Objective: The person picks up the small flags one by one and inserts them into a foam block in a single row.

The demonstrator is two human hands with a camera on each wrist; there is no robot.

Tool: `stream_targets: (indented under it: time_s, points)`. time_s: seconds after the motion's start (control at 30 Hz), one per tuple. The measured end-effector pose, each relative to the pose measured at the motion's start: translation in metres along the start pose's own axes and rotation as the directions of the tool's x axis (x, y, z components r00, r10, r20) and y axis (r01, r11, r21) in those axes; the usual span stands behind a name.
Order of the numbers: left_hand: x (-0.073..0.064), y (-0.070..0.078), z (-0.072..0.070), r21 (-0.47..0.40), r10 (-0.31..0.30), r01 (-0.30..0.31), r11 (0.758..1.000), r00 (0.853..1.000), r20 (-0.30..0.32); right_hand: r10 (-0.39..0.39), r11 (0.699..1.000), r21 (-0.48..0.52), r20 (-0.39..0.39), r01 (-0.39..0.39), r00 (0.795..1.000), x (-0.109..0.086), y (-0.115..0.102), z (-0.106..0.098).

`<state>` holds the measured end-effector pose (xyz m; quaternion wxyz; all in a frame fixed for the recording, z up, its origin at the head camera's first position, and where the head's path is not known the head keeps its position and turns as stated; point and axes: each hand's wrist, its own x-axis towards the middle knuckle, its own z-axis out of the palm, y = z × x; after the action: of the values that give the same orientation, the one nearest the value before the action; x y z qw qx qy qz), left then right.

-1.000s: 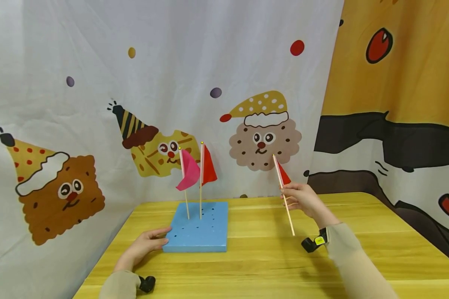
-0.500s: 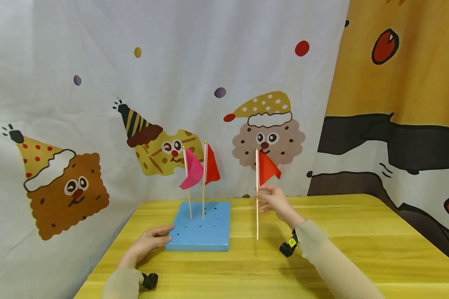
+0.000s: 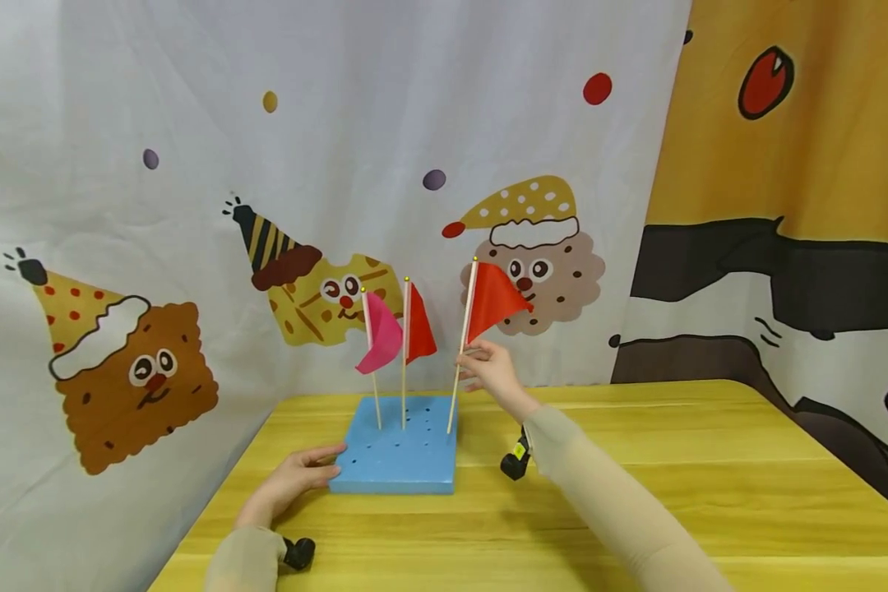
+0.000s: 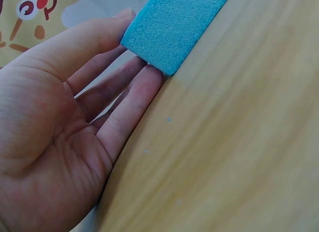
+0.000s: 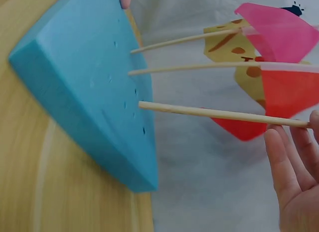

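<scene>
My right hand [image 3: 494,372] pinches the wooden stick of a red flag [image 3: 492,301], holding it slightly tilted. In the right wrist view the lower end of that stick [image 5: 199,112] is close over the holed top of a blue foam block [image 5: 65,42]. Two flags stand upright in the block [image 3: 400,470]: a pink flag [image 3: 381,335] and, to its right, another red flag [image 3: 418,326]. Against the block's left edge rests my left hand [image 3: 293,483], its fingers fairly straight. In the left wrist view its thumb [image 4: 94,35] lies at the block's upper edge.
The wood-patterned table [image 3: 599,469] extends widely to the right of the block. Behind it hangs a white curtain [image 3: 326,99] printed with cartoon biscuits. Small dark holes [image 3: 397,445] dot the block's top. A black wrist camera [image 3: 515,464] hangs under the right wrist.
My right hand has carried the red flag leftward from the right side of the table until its stick overlaps the block's right part. My left hand keeps its place at the block's edge.
</scene>
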<state>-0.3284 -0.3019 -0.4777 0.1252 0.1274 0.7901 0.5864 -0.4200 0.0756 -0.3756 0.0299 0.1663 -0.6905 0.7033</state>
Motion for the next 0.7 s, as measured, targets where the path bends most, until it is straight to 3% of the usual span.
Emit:
stream_targets:
  time_s: [0.33,0.7]
  points:
    - [0.000,-0.005,0.000,-0.019,-0.011,0.011,1.000,1.000,-0.002,-0.046,0.999,-0.024,-0.026,0.045,0.999,0.016,0.005,0.034]
    - [-0.001,-0.003,0.000,0.000,0.028,-0.028,1.000,0.999,-0.017,-0.016,0.996,-0.086,-0.005,0.015,1.000,0.021,0.018,0.045]
